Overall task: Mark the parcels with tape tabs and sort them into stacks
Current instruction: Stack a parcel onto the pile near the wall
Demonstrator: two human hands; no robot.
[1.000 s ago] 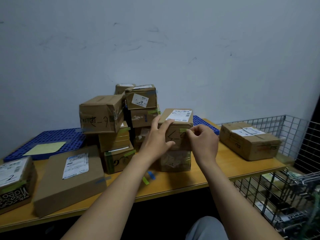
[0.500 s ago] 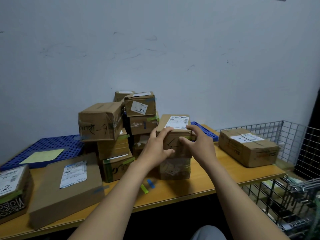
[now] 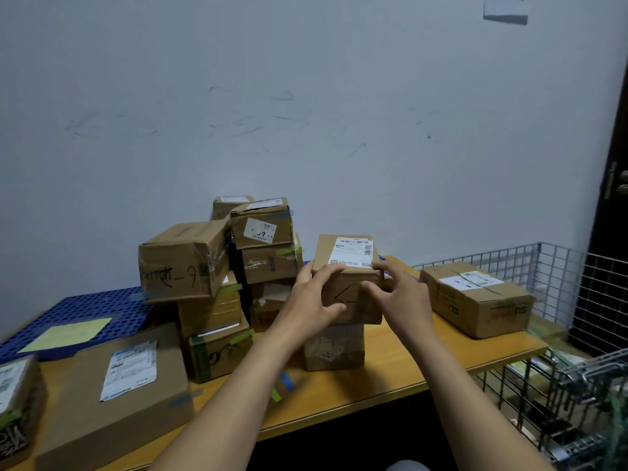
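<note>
Here, parcel point(image 3: 351, 248) between fingers point(image 3: 328, 270), left hand point(image 3: 311, 302), right hand point(image 3: 404, 300) gripping.

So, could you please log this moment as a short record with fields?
top parcel: white label up, resting on lower parcel
left hand: grips top parcel's near left edge
right hand: grips its near right edge
loose tape: green tab and blue tab on table, near its front edge
lone parcel: right end of table, beside wire basket

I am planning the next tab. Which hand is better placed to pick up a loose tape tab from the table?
Probably left. The green tab and blue tab lie beside the left forearm, nearer the left hand than the right hand. Both hands hold the top parcel.
</note>
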